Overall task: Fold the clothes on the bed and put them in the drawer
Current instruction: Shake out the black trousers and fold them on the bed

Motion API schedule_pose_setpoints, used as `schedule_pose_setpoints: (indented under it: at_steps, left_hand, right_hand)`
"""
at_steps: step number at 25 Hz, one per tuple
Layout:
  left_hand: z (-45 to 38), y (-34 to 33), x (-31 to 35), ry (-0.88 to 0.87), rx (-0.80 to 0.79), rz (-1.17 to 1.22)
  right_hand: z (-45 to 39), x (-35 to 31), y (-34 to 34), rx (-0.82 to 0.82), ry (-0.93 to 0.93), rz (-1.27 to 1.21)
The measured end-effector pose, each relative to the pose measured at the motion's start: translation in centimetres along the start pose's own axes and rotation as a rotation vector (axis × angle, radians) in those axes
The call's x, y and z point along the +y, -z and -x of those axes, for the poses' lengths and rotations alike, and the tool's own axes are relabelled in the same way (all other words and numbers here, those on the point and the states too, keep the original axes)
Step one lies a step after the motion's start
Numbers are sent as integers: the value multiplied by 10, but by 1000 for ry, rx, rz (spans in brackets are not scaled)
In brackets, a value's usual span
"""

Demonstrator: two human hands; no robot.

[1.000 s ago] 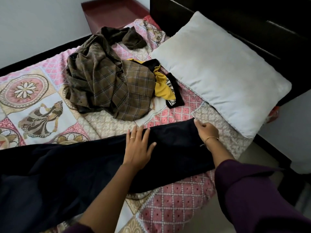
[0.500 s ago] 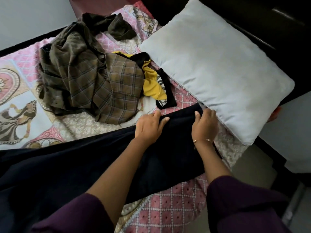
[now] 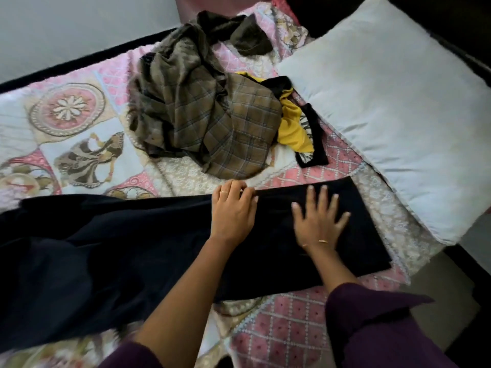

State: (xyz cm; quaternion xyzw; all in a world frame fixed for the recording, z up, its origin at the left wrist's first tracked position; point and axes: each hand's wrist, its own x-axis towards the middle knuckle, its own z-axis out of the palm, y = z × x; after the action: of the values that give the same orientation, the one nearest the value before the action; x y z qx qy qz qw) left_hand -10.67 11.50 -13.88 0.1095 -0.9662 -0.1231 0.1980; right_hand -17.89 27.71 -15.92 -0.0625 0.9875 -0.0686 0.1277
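Observation:
A long black garment lies flat across the near part of the bed, running from the left edge to near the pillow. My left hand rests on its far edge, fingers curled and pinching the cloth there. My right hand lies flat on the garment's right end, fingers spread, holding nothing. Behind them a crumpled brown plaid garment is heaped in the middle of the bed. A yellow and black garment lies at its right side. A dark olive piece lies at the far side.
A large pale pillow lies at the right, close to the black garment's end. The patterned pink quilt covers the bed. The bed's near right corner drops to the floor. A dark headboard stands behind the pillow.
My right hand has left the garment's far right corner and now lies flat with fingers spread on the cloth. My left hand stays on the far edge. The view shifted.

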Motion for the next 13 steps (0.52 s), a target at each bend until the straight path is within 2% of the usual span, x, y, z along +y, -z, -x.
schedule_pose_setpoints:
  at_steps: [2,4,5,7,9,11,13]
  left_hand:
    - [34,27,-44,63,-2,-85]
    - [62,54,-88,169,-12,-134]
    - [70,65,-108,206,-27,-148]
    - [81,91,-144,267,-98,-185]
    - [86,116,-185,302,-174,-215]
    - [88,139,-227,333,-248,-245]
    - [91,156,-261,320,-387,-326]
  right_hand:
    - [-2,2,1,-20,-110,25]
    - [2,-26,8,-34,-223,-42]
    - [8,-46,12,-30,-201,-71]
    - [28,-88,8,-55,8,-96]
    - [48,-115,-2,-172,146,-78]
    - [52,-126,-14,-231,127,-52]
    - [47,-128,-17,-173,70,-87]
